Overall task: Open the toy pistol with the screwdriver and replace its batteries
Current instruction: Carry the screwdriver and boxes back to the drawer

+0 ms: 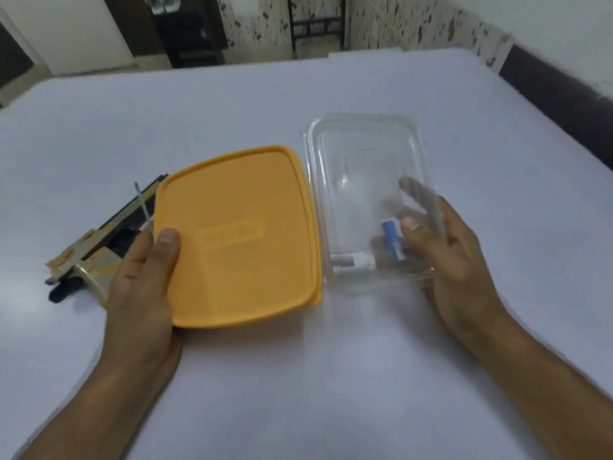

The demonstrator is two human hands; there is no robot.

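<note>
- the left hand (146,280) grips the near-left edge of a smooth orange plastic lid (238,237), thumb flat on top and fingers hidden beneath; the lid is a rounded rectangle with a raised rim and an embossed panel at its middle.
- a thin metal screwdriver shaft (143,207) rises beside that thumb; whether the hand pinches it i cannot tell.
- the toy pistol (89,254), angular, black with worn gold patches, lies on the table left of the lid, partly under the lid and hand.
- the right hand (454,250) holds the clear, glossy rectangular container (365,154) at its right wall, thumb inside and fingers blurred along the wall.
- inside lie a blue cylindrical battery (391,239) by the thumb and a grey-and-white one (353,260) at the near wall.
- everything rests on a matte white table (232,111).
</note>
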